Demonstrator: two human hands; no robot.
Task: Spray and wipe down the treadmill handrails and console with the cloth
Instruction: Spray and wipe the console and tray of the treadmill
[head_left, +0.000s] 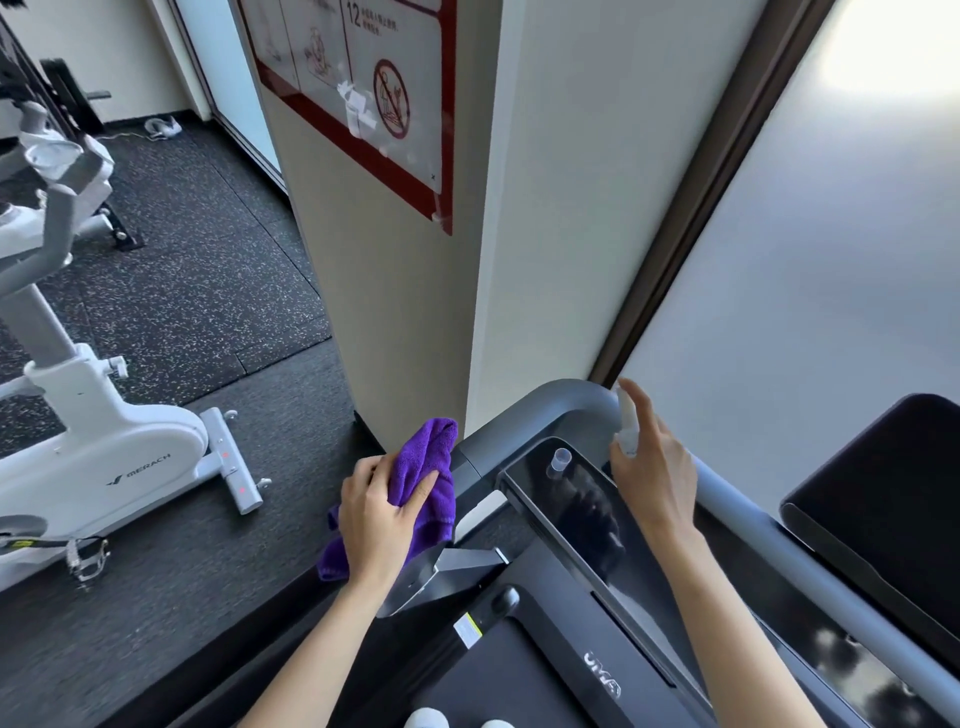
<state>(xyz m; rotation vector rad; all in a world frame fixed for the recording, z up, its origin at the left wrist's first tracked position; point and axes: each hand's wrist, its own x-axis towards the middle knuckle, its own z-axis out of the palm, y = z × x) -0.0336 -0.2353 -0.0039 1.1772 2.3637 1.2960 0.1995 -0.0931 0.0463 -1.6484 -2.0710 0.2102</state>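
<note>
The white exercise bike (119, 457) carries the brand "MERACH". The wall sign (363, 88) shows the number "12". The treadmill deck (519, 670) bears a logo reading "UMAY", seen upside down.

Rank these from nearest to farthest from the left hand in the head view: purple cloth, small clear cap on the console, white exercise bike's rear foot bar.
From the left hand:
1. Purple cloth, gripped in it.
2. Clear cap, to its right on the console.
3. Bike foot bar, to its left on the floor.

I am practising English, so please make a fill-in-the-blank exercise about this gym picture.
1. The left hand holds a cloth of ____ colour.
2. The right hand holds a small spray ____.
3. The small clear cap stands on the dark ____ of the treadmill.

Missing words: purple; bottle; console
</note>
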